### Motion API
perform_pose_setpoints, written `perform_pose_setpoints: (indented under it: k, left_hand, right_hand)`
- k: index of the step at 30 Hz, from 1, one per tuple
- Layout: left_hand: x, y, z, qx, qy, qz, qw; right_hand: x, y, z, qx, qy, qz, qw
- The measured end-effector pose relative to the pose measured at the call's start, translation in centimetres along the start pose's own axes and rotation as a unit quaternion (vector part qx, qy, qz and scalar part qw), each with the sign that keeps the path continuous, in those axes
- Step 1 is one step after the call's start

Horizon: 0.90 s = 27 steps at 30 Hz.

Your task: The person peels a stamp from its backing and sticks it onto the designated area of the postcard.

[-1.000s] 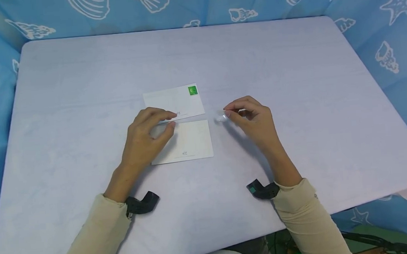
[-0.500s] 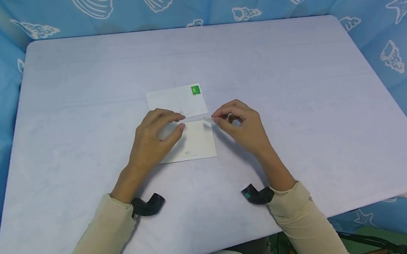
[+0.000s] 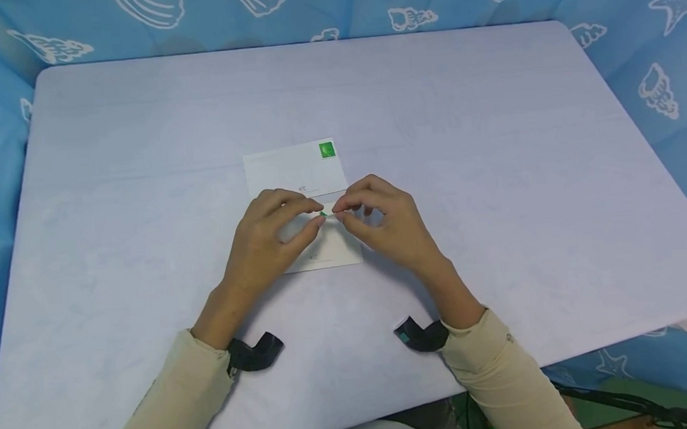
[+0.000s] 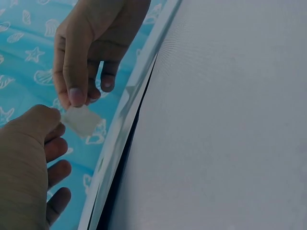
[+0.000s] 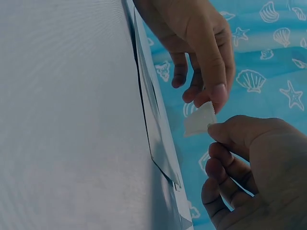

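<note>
right hand (image 3: 389, 228) moved left to left hand (image 3: 267, 236); both grips pinch stamp (image 5: 199, 119).

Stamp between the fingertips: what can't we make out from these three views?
- Stamp: printed face; both wrist views show a pale side, head view too small.
- Lower card: upper part hidden by left hand and right hand, head view.
- Upper card: print too small.
</note>
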<state>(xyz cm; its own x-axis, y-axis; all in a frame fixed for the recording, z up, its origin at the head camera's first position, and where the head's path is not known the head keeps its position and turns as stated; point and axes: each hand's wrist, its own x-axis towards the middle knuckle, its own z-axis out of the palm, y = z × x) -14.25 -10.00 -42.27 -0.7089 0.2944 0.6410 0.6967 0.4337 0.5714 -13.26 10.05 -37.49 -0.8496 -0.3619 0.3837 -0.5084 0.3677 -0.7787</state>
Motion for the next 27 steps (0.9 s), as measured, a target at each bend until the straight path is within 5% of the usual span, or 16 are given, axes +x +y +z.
perform_pose_setpoints:
  k: [9, 19, 27]
  left_hand:
    - [0.1, 0.1, 0.1, 0.007, -0.009, 0.015, 0.9998]
    - [0.1, 0.5, -0.1, -0.043, 0.039, -0.082, 0.9949]
    - [0.2, 0.6, -0.1, -0.091, 0.036, -0.111, 0.9890]
  right_hand:
    - [0.0, -0.3, 0.2, -0.004, -0.005, 0.000, 1.0000]
    - [0.2, -0.4, 0.3, -0.014, 0.029, -0.035, 0.9989]
    - [-0.2, 2.4, 1.1, -0.030, 0.015, -0.081, 0.9962]
